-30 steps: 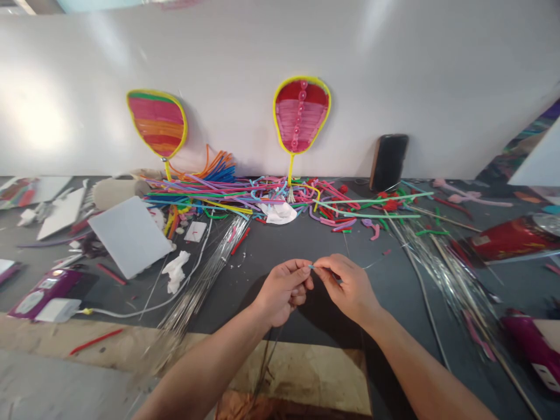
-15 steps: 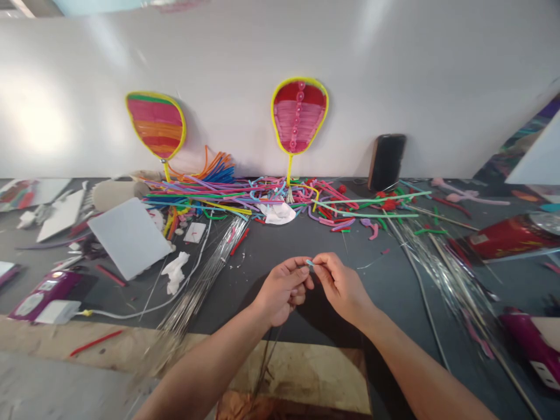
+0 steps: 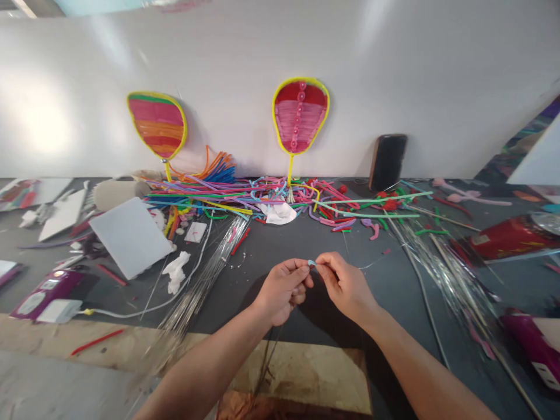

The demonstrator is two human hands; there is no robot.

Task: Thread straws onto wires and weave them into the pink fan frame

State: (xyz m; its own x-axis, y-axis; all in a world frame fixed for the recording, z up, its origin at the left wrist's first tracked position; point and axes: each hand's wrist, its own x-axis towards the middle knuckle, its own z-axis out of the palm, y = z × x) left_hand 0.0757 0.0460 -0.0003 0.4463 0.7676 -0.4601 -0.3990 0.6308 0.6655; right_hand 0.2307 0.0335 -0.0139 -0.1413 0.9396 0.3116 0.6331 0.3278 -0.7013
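Between the fingertips of both hands is a short light-blue pipe cleaner piece (image 3: 311, 263), bent into a small curve. My left hand (image 3: 287, 289) pinches one end between thumb and forefinger, its other fingers curled in. My right hand (image 3: 343, 284) grips the opposite end with thumb and forefinger. Both are held above the dark table (image 3: 245, 291). Beyond them lies a heap of coloured pipe cleaners (image 3: 341, 204). A pink fan with a yellow rim (image 3: 300, 125) and a striped fan (image 3: 157, 125) stand against the pale wall.
Bundles of silvery wire (image 3: 210, 268) lie to the left, with another wire bundle (image 3: 455, 274) at right. A white square board (image 3: 131, 238), crumpled tissue (image 3: 175, 272) and a purple power strip (image 3: 46, 293) are on the left. A phone (image 3: 387, 161) leans upright; a red can (image 3: 516, 236) lies at right.
The light-blue piece is now bent more into a curve at the fingertips. My right hand has shifted slightly right, while my left hand stays nearly where it was.
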